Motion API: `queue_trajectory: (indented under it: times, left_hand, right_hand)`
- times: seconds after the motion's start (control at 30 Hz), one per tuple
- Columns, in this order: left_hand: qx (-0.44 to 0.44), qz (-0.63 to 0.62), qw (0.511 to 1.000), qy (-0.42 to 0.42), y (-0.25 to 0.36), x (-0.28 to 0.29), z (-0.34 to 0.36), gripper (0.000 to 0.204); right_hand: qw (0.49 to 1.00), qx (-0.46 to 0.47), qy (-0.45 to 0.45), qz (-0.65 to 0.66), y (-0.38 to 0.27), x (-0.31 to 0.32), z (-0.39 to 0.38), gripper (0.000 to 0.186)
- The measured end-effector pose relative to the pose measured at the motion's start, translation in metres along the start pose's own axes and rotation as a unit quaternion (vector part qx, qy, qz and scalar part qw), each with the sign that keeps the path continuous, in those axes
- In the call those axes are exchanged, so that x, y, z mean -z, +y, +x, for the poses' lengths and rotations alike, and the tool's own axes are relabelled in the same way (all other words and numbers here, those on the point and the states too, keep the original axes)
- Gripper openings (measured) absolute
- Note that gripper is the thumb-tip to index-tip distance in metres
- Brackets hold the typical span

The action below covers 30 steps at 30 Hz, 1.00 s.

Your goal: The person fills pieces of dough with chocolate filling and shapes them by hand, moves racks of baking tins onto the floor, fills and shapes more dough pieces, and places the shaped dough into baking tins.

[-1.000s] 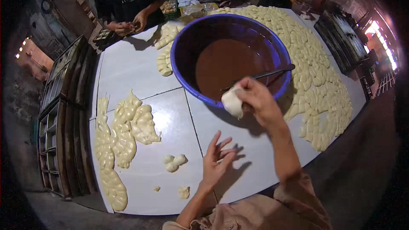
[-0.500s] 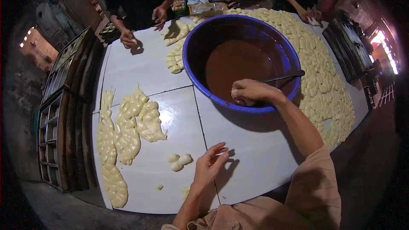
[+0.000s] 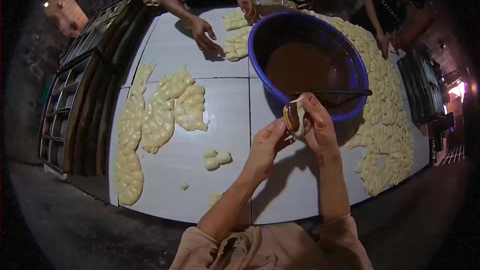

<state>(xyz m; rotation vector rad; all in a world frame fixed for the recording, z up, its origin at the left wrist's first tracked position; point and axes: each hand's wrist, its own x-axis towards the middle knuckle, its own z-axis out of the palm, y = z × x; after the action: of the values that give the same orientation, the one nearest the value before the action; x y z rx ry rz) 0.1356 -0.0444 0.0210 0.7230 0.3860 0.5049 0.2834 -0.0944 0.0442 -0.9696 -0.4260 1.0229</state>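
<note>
Wooden rack [image 3: 70, 107], compartmented: standing at the far left, beside a white worktop [image 3: 225, 105]. Dough slabs [image 3: 130, 132], pale and lobed: lying side by side on the worktop's left part. Dough crumb [image 3: 185, 186], small: lying near the front edge. Co-worker's hand [image 3: 202, 34], fingers loosely bent: hovering over the worktop's far side. Dough balls [image 3: 216, 159], clustered: resting touching one another. Dough strips [image 3: 237, 45], two patches: lying just beside the tub. Left hand [image 3: 271, 140]: pinching the left edge of the dough piece, thumb and fingers drawn together. Dough piece [image 3: 300, 120], pale, with glossy brown paste on its left face: being held between the two hands, just in front of the tub's near rim. Tub [image 3: 357, 66], deep blue: holding brown paste [image 3: 299, 70]. Right hand [image 3: 321, 124]: pinching the dough piece from its right side. Spoon [image 3: 350, 92], dark-handled: lying across the tub's near part. Dough sheet [image 3: 382, 125], broad and lobed: covering the worktop's right part. Dark frames [image 3: 422, 85]: standing beyond the right edge.
</note>
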Motion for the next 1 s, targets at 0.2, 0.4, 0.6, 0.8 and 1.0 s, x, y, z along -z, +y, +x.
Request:
queue_trajectory:
  times: [0.2, 0.4, 0.6, 0.8, 1.0]
  left_hand:
    - [-0.045, 0.040, 0.984, 0.168, 0.003, 0.049, -0.016, 0.030]
    - [-0.097, 0.080, 0.973, 0.192, 0.001, 0.051, -0.033, 0.033]
    - [-0.161, 0.175, 0.954, 0.182, 0.008, 0.045, -0.032, 0.034]
    - [-0.046, 0.145, 0.979, 0.134, 0.031, 0.054, -0.031, 0.035]
    - [-0.030, 0.158, 0.979, 0.127, 0.036, 0.056, -0.042, 0.032]
  right_hand:
    - [0.991, 0.004, -0.064, -0.119, 0.033, 0.002, -0.031, 0.037]
    - [0.892, 0.196, -0.048, -0.405, 0.071, -0.028, -0.048, 0.044]
    - [0.887, 0.219, 0.002, -0.406, 0.083, -0.029, -0.040, 0.017]
    - [0.965, 0.014, -0.036, -0.261, 0.075, -0.028, -0.044, 0.021]
    - [0.933, 0.138, -0.108, -0.313, 0.080, -0.021, -0.054, 0.023]
